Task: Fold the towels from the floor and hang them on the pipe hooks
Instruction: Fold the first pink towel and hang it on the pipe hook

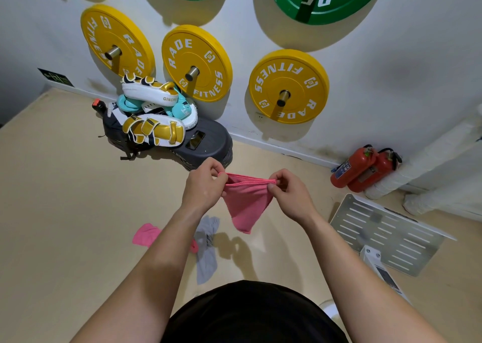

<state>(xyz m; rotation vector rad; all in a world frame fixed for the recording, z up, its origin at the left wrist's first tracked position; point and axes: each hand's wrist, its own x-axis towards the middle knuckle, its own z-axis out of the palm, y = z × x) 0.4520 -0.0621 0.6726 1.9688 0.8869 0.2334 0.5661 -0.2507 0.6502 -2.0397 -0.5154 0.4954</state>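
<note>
Left hand point(206, 183) and right hand point(288, 191) each pinch a top corner of the pink towel point(247, 204), held above the floor point(65, 186) so it hangs, apparently for folding. Grey towel point(207, 248) and second pink towel point(146, 234) lie below.

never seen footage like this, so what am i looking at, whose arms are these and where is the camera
There is no machine: this is one picture from a camera worn on a person's head, looking down at their own arms. The left hand and right hand each pinch an upper corner of a pink towel, which hangs between them. On the floor below lie a second pink towel and a grey towel. Further off: boxing pads, two red fire extinguishers, and yellow weight plates on the wall.
</note>
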